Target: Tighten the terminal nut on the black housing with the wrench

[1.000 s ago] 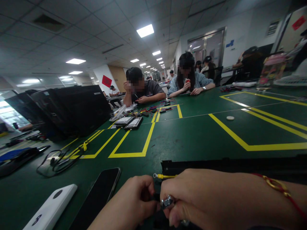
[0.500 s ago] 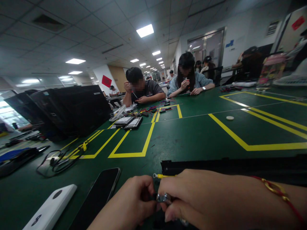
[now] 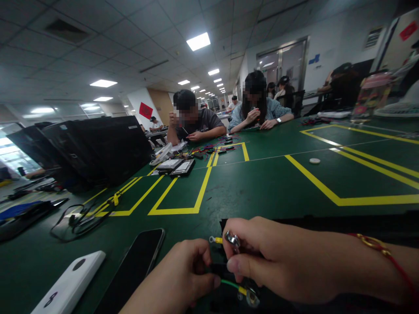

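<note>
My left hand (image 3: 183, 277) is closed in a pinch on a small black part at the bottom centre. My right hand (image 3: 271, 259) is closed too; a small silver metal piece (image 3: 233, 239) sticks out between its fingertips. A green wire with a yellow sleeve and a ring terminal (image 3: 244, 292) hangs below my right thumb. Another yellow-sleeved ring terminal (image 3: 214, 239) shows just left of the silver piece. A long black tray or panel (image 3: 327, 224) lies behind both hands. A red cord bracelet with a gold bead is on my right wrist.
A dark phone (image 3: 137, 266) and a white device (image 3: 68, 285) lie left of my hands. Black cables (image 3: 77, 220) and black cases (image 3: 98, 148) sit further left. Yellow tape lines (image 3: 196, 196) mark the green table. Two people sit at the far side with small parts.
My right hand has risen and turned, lifting the silver piece from low between the hands to above my left hand. The green wire with its ring terminal now shows below.
</note>
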Tool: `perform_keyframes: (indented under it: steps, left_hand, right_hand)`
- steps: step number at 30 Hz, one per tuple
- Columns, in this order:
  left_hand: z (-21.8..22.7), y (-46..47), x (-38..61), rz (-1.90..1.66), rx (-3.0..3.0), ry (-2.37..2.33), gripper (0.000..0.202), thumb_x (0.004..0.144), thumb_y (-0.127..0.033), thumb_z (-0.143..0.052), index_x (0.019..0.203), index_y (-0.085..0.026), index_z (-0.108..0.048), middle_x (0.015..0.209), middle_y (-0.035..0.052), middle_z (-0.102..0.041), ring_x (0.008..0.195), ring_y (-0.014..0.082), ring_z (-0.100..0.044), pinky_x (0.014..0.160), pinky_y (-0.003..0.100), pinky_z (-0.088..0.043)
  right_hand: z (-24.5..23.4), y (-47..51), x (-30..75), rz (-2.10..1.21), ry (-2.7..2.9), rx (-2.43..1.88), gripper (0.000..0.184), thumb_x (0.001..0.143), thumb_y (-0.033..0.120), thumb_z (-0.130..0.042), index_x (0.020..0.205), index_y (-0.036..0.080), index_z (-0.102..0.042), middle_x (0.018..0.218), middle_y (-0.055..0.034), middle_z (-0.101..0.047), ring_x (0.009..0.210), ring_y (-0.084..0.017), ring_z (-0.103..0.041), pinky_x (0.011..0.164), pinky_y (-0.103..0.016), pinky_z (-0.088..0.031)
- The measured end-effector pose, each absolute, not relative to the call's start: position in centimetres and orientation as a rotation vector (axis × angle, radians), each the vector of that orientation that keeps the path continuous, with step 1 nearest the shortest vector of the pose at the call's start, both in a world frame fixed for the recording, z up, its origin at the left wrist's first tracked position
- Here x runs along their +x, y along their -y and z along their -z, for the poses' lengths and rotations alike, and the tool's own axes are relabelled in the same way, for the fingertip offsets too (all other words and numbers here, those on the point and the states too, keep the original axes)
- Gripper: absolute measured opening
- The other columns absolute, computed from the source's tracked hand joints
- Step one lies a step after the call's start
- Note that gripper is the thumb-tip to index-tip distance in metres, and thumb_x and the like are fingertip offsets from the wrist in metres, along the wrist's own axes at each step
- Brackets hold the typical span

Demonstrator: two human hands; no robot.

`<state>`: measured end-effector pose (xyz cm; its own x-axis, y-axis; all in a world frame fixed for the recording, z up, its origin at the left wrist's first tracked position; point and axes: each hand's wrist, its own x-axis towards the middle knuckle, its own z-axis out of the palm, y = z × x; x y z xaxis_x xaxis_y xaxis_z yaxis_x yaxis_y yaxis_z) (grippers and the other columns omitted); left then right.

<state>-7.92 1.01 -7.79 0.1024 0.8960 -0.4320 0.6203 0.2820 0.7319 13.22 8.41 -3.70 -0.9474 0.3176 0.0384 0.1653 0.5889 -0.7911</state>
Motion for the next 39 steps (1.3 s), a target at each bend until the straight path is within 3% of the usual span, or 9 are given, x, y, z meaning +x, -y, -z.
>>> perform_keyframes:
  steps: [8,16,35,39]
  left_hand:
    - [6.9,-0.9,-7.4,-0.344,1.423,-1.632,0.007,0.074,-0.019,-0.057,0.08,-0.015,-0.055,0.062,-0.0069,-0.048,0.049,0.008,-0.042,0.042,0.02,-0.032]
    - [7.2,-0.7,-7.7,-0.35,1.434,-1.634,0.007,0.073,-0.02,-0.058,0.076,-0.018,-0.053,0.059,-0.0084,-0.046,0.046,0.0075,-0.041,0.04,0.018,-0.03]
    - [6.7,-0.8,-7.4,-0.393,1.401,-1.665,0.014,0.066,-0.017,-0.058,0.068,-0.02,-0.045,0.07,-0.0025,-0.059,0.055,0.0109,-0.05,0.045,0.02,-0.037]
    - [6.9,-0.9,-7.4,-0.379,1.426,-1.665,0.016,0.068,-0.021,-0.06,0.069,-0.02,-0.045,0.067,-0.0033,-0.058,0.05,0.0095,-0.045,0.043,0.021,-0.037]
  right_hand:
    - [4.2,-8.3,13.3,-1.259,2.642,-0.405,0.015,0.099,0.009,-0.064,0.099,0.013,-0.05,0.078,0.0048,-0.048,0.063,-0.008,-0.043,0.047,-0.014,-0.022]
    - [4.3,-8.3,13.4,-1.259,2.661,-0.408,0.015,0.097,0.007,-0.065,0.099,0.012,-0.051,0.08,0.0035,-0.048,0.067,-0.009,-0.046,0.052,-0.012,-0.026]
    - [4.5,-7.9,13.0,-1.204,2.697,-0.424,0.02,0.093,0.008,-0.069,0.101,0.013,-0.051,0.082,0.0028,-0.047,0.071,-0.01,-0.046,0.056,-0.012,-0.026]
    - [4.9,-7.7,12.9,-1.197,2.679,-0.436,0.02,0.093,0.009,-0.07,0.102,0.013,-0.052,0.081,0.0031,-0.047,0.07,-0.01,-0.046,0.055,-0.013,-0.025]
